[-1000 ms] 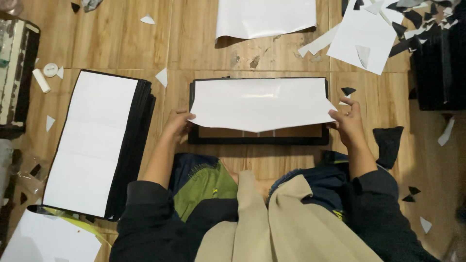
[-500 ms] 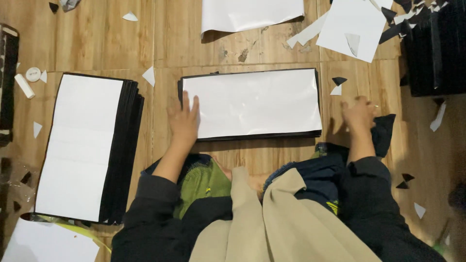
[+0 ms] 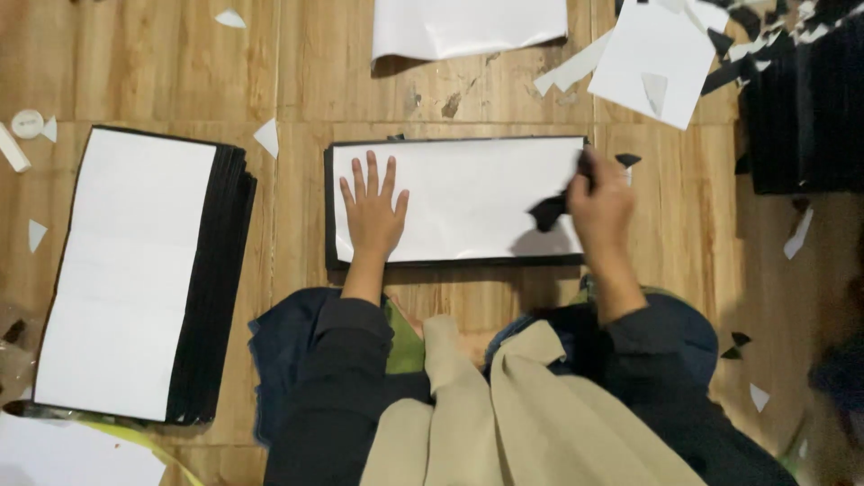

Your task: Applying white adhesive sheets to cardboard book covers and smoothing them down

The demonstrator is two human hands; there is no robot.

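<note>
— Board (image 3: 468, 198), the flat white one with the black rim, lies on the wooden floor (image 3: 180, 63) right in front of the person's knees. Its edges are straight, and bare wood shows all round it.

— What's the biggest thing near it?

— The tall stack of white-topped black boards (image 3: 135, 270) to the left, a little apart. A dark pile (image 3: 805, 117) sits at the far right, and white sheets (image 3: 468, 27) lie above. Small paper scraps (image 3: 267, 137) are scattered about.

— And the hands?

— The left hand (image 3: 372, 209) lies flat on the board's left part, fingers spread wide. The right hand (image 3: 601, 202) is at the board's right end, closed around a black cloth (image 3: 549, 211) that touches the white face.
</note>
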